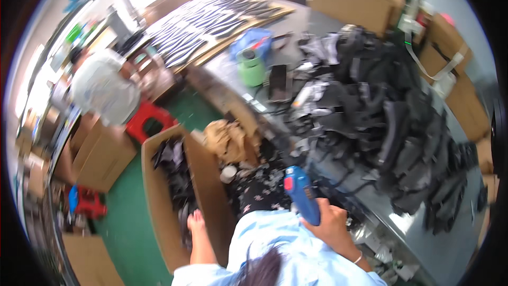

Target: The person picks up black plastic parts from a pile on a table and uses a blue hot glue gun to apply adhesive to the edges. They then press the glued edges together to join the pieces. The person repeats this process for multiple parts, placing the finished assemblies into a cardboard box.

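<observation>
My right hand (330, 225) is wrapped round a blue hand-held power tool (302, 193) with a red part on its side. The tool points away from me, over my lap near the table edge. My left hand (196, 222) is at the inner wall of a tall cardboard box (211, 201), its fingers stretched out and slightly blurred, with nothing visible in them. Dark fabric pieces (173, 167) lie in the box beside that hand. A large heap of black padded pieces (370, 111) covers the table to my right.
The grey metal table (349, 172) also bears a green bottle (251, 69), a phone (279, 83) and a board of striped curved pieces (211, 24). Brown paper (227, 140) lies beyond my lap. A person (103, 85) works at the left near a red stool (151, 122) and cartons (103, 153).
</observation>
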Motion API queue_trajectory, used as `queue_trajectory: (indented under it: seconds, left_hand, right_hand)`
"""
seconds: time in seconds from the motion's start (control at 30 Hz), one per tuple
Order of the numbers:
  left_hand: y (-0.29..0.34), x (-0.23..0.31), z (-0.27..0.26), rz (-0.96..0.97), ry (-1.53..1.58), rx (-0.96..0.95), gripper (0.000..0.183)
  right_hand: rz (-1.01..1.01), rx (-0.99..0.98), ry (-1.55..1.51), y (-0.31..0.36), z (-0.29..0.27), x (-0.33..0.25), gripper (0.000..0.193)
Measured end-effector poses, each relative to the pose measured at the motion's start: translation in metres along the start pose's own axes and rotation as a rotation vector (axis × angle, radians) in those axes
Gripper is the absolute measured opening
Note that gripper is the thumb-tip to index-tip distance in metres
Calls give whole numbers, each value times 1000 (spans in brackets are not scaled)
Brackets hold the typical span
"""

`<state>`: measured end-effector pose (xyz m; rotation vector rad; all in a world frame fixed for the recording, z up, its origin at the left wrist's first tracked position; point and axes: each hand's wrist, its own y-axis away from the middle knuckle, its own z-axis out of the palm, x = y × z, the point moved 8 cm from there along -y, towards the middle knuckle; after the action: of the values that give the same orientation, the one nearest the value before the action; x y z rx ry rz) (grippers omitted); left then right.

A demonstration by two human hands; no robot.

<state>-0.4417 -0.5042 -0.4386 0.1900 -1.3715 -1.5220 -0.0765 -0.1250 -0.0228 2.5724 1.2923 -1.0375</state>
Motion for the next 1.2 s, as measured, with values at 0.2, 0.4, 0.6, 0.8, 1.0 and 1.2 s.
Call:
queue_trajectory:
  seconds: [0.2, 0.4, 0.6, 0.8, 1.0, 1.2]
  left_hand:
    - [197, -115, 178, 277, -712, -702, 17]
    - [560, -235, 267, 935, -1022, -1930, 15]
    - [684, -307, 219, 1826, -565, -2565, 49]
    - [727, -310, 286, 1329, -435, -2541, 53]
    - [737, -292, 374, 935, -599, -1999, 17]
    - [730, -228, 399, 948, -603, -1744, 25]
  right_hand:
    - [-36, 92, -16, 0, -13, 6, 50]
    - [84, 445, -122, 23, -45, 26, 52]
    - [316, 721, -324, 60, -77, 73, 45]
    - [658, 818, -508, 71, -111, 141, 47]
    - [621, 793, -744, 64, -99, 177, 41]
    - [551, 827, -818, 59, -105, 159, 44]
